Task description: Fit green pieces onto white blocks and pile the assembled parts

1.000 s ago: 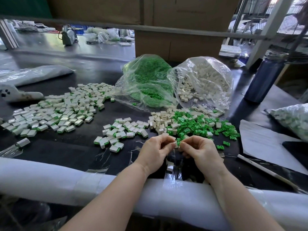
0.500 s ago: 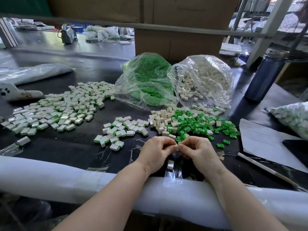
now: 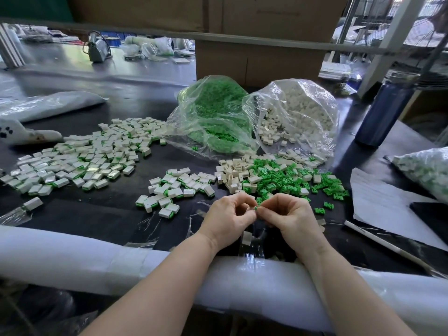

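Left hand (image 3: 228,218) and right hand (image 3: 289,215) meet fingertip to fingertip, the right grip pinching a green piece (image 3: 255,207) pointed left toward the left grip's mostly hidden block.

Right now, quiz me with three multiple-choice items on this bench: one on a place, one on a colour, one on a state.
1. The bottle stands: A left of both bags, B right of both bags, C between them.
2. The bag of green pieces is: A clear, B black, C brown.
3. The hands are: A flat on the table, B apart at the edges, C pinching a piece together.

B: it stands past the bag of white blocks.
A: contents show through.
C: left hand and right hand meet fingertip to fingertip.
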Available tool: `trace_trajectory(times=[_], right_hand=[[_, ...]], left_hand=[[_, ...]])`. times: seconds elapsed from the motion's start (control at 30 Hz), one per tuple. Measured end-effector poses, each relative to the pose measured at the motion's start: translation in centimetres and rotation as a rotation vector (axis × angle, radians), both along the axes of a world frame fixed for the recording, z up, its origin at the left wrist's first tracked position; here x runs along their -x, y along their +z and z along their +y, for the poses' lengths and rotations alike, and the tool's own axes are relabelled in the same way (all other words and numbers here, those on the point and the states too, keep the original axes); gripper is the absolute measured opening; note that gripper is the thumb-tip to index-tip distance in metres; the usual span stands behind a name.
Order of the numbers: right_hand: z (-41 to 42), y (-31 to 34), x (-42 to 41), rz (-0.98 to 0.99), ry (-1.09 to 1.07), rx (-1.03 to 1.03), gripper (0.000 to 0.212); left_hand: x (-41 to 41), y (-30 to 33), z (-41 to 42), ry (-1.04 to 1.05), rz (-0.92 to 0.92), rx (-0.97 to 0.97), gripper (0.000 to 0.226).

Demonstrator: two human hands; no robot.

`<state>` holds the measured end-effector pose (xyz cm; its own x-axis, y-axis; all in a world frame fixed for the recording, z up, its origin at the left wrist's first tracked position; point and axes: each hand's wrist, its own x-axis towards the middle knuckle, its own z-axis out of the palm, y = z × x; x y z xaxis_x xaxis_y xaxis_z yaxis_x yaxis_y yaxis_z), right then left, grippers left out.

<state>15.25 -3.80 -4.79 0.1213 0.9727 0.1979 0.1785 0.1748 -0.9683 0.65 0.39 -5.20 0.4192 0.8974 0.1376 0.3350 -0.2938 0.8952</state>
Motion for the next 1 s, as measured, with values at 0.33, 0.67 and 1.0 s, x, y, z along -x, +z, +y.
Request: trace_trajectory(times=[0.33,0.67,1.0], right_hand=[[0.04,0.10,0.31,0.085,0.045,0.058,0.010],[0.11,0.21,0.12,0.062,0.190,0.118,0.013],[0.04,-0.01,0.07,0.078,0.156,0.087,0.016]], left_hand=[[0.07,0.57,-0.16,-0.067,-0.149,0.023,0.019],[0.13,0.42,-0.27,-0.144,-0.131,0.023,0.028],[0.11,0.10,-0.18,-0.151,-0.006,-0.014,0.029]])
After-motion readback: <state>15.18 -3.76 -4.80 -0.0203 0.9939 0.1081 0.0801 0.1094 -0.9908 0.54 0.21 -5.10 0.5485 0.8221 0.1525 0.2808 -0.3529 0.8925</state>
